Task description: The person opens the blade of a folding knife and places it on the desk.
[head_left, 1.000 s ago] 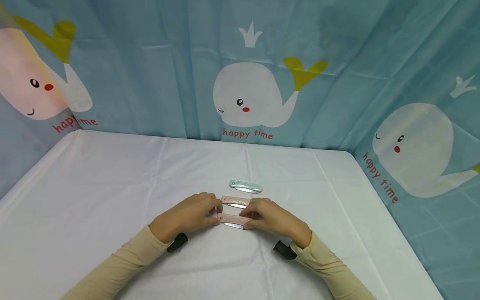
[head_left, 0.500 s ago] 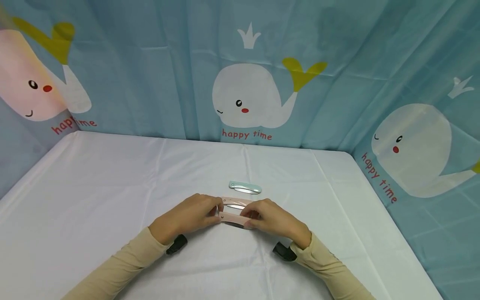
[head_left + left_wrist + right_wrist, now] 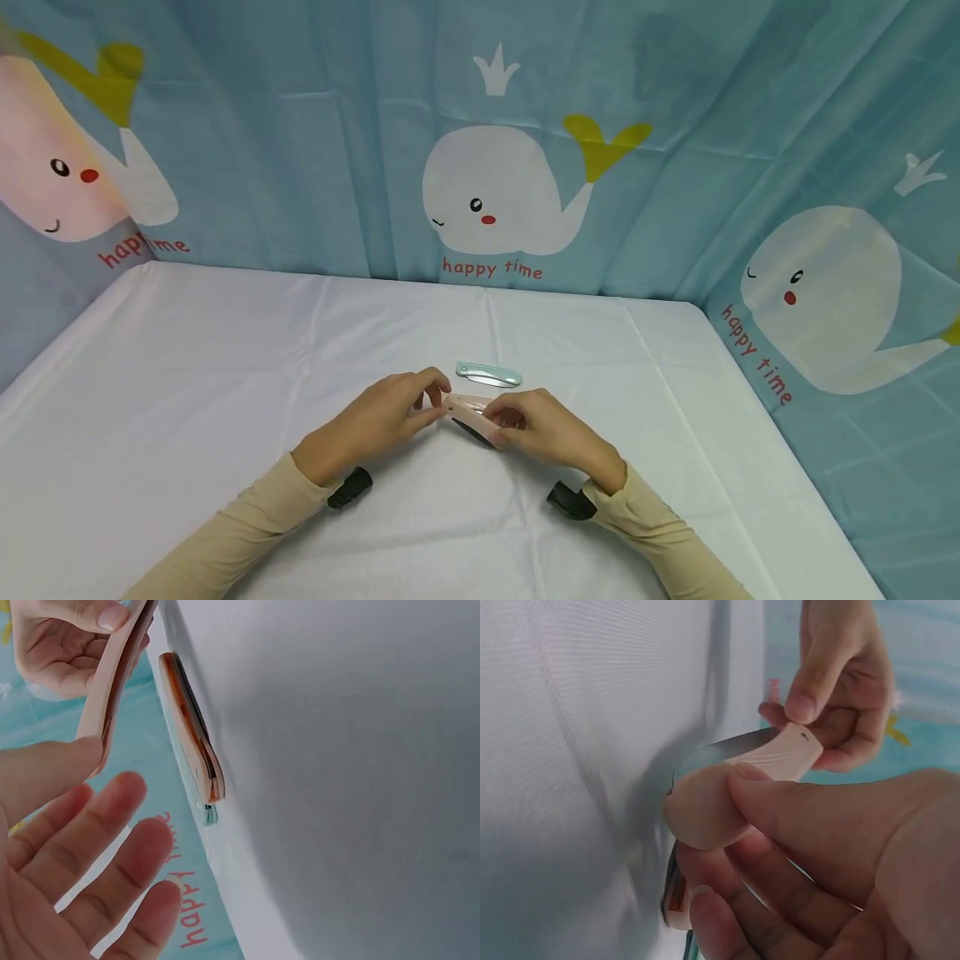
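Note:
My right hand (image 3: 547, 429) pinches the broad end of a pink folding knife (image 3: 474, 422), thumb on one side and fingers on the other. The knife is raised and tilted, its steel blade (image 3: 731, 746) showing along the handle in the right wrist view. At its narrow end, my left hand (image 3: 390, 412) touches the handle with the thumb, its other fingers spread loosely in the left wrist view. A second pink folding knife (image 3: 191, 727) lies just behind on the cloth, partly hidden in the head view. Farther back lies a mint-green folding knife (image 3: 489, 375).
A white cloth (image 3: 225, 358) with creases covers the table. Blue curtains (image 3: 315, 167) with printed whales hang along the back and sides. Dark wrist-worn devices (image 3: 350, 487) sit under both cuffs.
The front pink knife has been lifted and tilted, its left end swinging away from me over the second pink knife. My left hand has moved slightly farther back and its fingers have loosened.

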Demonstrator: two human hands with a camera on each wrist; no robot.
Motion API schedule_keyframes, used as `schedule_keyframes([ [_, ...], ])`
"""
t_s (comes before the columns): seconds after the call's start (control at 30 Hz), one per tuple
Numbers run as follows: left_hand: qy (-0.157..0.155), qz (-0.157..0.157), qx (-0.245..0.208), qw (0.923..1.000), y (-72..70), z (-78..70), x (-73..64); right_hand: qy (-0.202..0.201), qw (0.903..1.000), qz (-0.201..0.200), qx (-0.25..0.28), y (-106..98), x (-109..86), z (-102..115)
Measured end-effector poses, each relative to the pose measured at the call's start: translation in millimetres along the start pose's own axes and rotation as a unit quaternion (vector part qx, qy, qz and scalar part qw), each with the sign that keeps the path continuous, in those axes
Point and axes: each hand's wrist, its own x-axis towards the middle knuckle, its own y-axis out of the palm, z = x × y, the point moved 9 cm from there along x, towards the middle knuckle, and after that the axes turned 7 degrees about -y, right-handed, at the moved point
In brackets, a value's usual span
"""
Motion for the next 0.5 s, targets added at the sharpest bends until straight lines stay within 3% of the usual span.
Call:
schedule_keyframes([
  [0.27,-0.012,-0.008,-0.034,0.9993,-4.5,2.0,1.3,-0.006,0.9993,-0.034,0.010,-8.9,-0.9,0.8],
  [0.5,-0.027,-0.004,-0.064,0.9976,-2.1,2.1,1.2,0.003,0.9953,-0.066,0.070,-10.0,0.9,-0.7],
])
